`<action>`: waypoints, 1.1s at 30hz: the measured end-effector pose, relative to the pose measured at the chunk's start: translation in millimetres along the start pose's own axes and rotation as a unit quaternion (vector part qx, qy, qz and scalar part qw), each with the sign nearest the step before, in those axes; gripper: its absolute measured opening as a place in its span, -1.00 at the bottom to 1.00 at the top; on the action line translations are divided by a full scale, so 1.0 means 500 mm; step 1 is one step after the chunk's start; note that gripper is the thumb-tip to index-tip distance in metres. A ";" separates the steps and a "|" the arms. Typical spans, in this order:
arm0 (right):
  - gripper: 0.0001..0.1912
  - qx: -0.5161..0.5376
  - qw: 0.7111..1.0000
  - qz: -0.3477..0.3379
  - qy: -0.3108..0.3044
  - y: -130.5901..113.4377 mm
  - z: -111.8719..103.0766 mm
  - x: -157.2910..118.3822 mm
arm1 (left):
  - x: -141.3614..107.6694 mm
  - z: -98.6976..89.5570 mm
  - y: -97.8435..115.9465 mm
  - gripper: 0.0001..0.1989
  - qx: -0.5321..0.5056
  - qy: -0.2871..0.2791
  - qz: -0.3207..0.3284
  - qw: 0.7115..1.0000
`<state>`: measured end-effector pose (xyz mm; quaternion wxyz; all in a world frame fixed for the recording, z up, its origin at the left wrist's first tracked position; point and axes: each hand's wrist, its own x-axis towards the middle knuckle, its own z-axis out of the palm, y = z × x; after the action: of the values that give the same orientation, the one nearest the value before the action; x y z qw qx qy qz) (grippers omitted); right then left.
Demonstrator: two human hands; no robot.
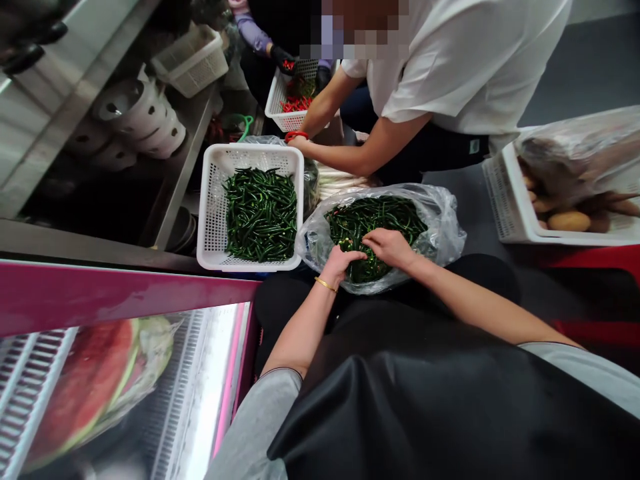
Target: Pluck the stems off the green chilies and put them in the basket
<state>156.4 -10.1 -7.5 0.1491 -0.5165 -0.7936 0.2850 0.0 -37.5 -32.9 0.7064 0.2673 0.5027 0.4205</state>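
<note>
Head view, with both hands low over the open mouth of a clear plastic bag [445,233]; inside the bag, many green chillies [393,210]. Left hand [337,263] gripping a small bunch of them, pale ends upwards near the thumb, perhaps so for easy reach by the other fingers. Right hand [393,249] curled, fingertips just beside this bunch; whether closed on something or not, cannot tell. Bag rim spread wide and folded outwards, probably for free access of both hands. Close to the left edge of the bag, a white basket [201,220] with a large heap of green chillies, lying more towards its right edge, the one nearest to the bag; likely set so near for keeping the reach short. Behind the bag, long white-stemmed vegetables [345,181], and beyond, a smaller white basket [287,122] with red chillies [296,105], between a person in white short sleeves [440,73] and black-gloved hands [281,57]. Well apart at the right, a white crate [510,193] of potato-like roots [569,221].
</note>
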 end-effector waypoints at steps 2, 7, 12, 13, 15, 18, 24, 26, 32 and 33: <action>-0.60 -0.122 0.992 -0.018 0.008 0.009 0.002 0.004 | -0.002 0.000 -0.006 -0.79 -0.004 0.034 -0.021 0.999; -0.52 -0.271 0.955 0.119 0.015 0.077 -0.052 0.067 | -0.005 -0.006 0.005 -0.81 -0.020 0.050 -0.029 0.998; -0.49 -0.262 0.950 0.167 -0.012 0.132 -0.055 0.131 | -0.008 -0.008 0.011 -0.81 -0.045 0.059 -0.015 0.997; -0.54 -0.245 0.957 0.158 -0.008 0.135 -0.056 0.136 | -0.009 -0.009 0.012 -0.81 -0.053 0.065 -0.005 0.996; -0.61 -0.182 0.972 0.144 0.027 0.129 -0.066 0.135 | -0.007 -0.011 0.019 -0.80 -0.075 0.081 0.025 0.994; -0.60 -0.001 0.988 0.138 0.074 0.099 -0.090 0.114 | 0.005 -0.007 0.035 -0.79 -0.101 0.075 0.071 0.990; -0.63 0.159 0.981 0.107 0.033 0.019 -0.049 0.058 | 0.026 0.030 0.037 -0.67 -0.118 -0.028 0.025 0.992; -0.64 0.023 0.997 0.062 0.041 0.008 -0.027 0.052 | 0.020 0.042 0.024 -0.69 -0.131 -0.025 -0.017 0.991; -0.61 -0.264 0.958 0.114 -0.017 0.036 -0.046 0.050 | -0.012 0.022 0.054 -0.74 -0.091 0.049 -0.002 0.995; -0.60 -0.274 0.953 0.130 -0.023 0.047 -0.059 0.048 | -0.014 -0.004 0.078 -0.72 -0.058 0.072 0.042 0.995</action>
<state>179.4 27.9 0.3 -0.0543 -0.6297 -0.7703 0.0854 -15.5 -23.8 1.0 0.6644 0.2153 0.5155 0.4965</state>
